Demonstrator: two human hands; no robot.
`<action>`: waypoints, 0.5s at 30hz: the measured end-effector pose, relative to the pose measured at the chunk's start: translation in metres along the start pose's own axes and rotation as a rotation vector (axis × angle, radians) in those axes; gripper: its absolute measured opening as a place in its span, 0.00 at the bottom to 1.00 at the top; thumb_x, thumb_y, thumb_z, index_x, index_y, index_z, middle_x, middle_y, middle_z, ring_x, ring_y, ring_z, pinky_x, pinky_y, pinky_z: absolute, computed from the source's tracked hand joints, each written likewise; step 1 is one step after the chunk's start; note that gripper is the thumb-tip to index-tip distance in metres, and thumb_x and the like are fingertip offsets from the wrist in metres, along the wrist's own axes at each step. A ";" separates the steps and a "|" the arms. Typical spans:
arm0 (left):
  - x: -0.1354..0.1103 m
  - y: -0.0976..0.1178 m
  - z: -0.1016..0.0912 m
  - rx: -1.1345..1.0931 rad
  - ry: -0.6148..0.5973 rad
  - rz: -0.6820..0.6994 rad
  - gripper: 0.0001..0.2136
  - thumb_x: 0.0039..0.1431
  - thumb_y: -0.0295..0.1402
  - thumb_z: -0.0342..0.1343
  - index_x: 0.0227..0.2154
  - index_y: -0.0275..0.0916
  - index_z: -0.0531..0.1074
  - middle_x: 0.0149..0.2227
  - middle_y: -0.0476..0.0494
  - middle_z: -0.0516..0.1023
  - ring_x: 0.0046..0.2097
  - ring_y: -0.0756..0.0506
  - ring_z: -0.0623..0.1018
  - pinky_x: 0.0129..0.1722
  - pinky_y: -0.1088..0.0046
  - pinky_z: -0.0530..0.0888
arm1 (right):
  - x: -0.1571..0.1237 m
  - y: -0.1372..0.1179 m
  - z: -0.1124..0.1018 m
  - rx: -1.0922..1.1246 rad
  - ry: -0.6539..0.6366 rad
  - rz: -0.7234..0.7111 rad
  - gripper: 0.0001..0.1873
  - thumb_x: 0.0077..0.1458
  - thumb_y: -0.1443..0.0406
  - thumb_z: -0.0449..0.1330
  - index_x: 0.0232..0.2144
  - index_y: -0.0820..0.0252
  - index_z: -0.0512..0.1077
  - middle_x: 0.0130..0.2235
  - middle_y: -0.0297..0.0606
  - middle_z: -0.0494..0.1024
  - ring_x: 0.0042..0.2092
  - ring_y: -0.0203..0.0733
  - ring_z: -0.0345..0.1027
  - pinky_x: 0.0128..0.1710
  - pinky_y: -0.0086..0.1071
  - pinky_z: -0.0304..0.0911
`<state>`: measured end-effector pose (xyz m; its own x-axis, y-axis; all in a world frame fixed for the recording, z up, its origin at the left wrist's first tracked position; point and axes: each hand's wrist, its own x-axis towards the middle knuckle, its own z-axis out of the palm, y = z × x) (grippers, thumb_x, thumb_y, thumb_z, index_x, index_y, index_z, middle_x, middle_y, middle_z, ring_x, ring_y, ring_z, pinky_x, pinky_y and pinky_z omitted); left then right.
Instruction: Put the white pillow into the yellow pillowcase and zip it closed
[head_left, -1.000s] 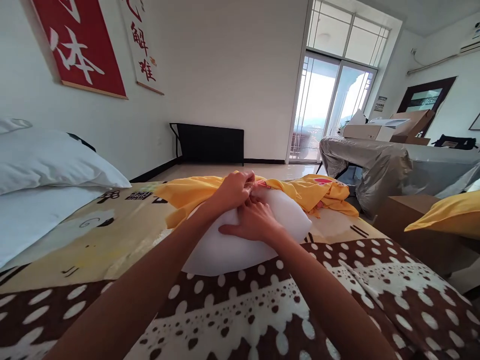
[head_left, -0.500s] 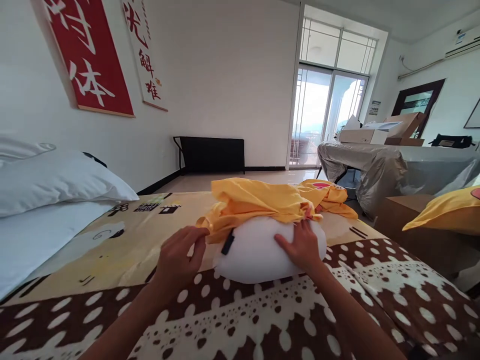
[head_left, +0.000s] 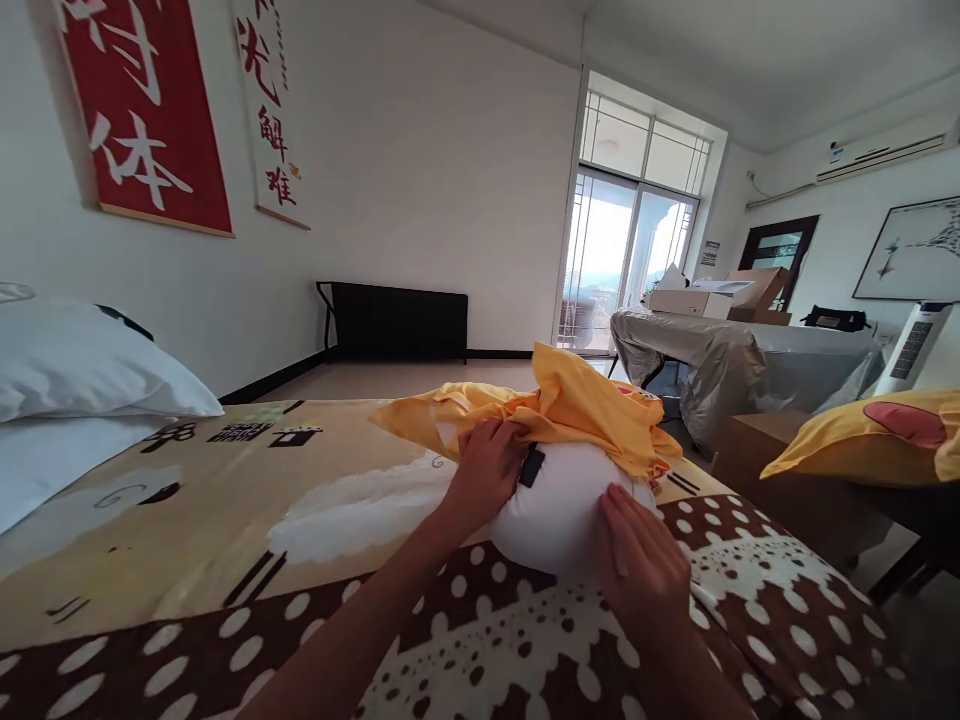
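My left hand [head_left: 491,465] was curled closed on the edge of the yellow cloth [head_left: 589,410]; my right hand [head_left: 645,560], fingers extended, rested against the white pillow [head_left: 562,515], gripping nothing. The pillow lay on the bed [head_left: 225,570], partly beneath the cloth.

Boxes [head_left: 691,303] are set near the left edge of a plastic-draped table [head_left: 697,355], a black bag [head_left: 835,319] toward its right.
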<state>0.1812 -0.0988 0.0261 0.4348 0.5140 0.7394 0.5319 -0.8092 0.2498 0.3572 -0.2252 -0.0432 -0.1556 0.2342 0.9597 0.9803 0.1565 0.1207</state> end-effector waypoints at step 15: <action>0.089 0.008 0.011 0.479 -0.245 0.176 0.08 0.62 0.29 0.43 0.40 0.37 0.66 0.40 0.41 0.75 0.38 0.44 0.76 0.35 0.69 0.70 | 0.065 -0.012 0.046 0.061 -0.251 -0.058 0.33 0.54 0.51 0.54 0.54 0.69 0.62 0.55 0.53 0.68 0.59 0.55 0.53 0.60 0.50 0.42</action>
<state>0.2324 -0.0567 0.0866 0.6727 0.4803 0.5628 0.6815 -0.6984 -0.2185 0.3296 -0.1677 0.0055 -0.2441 0.4523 0.8578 0.9609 0.2323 0.1510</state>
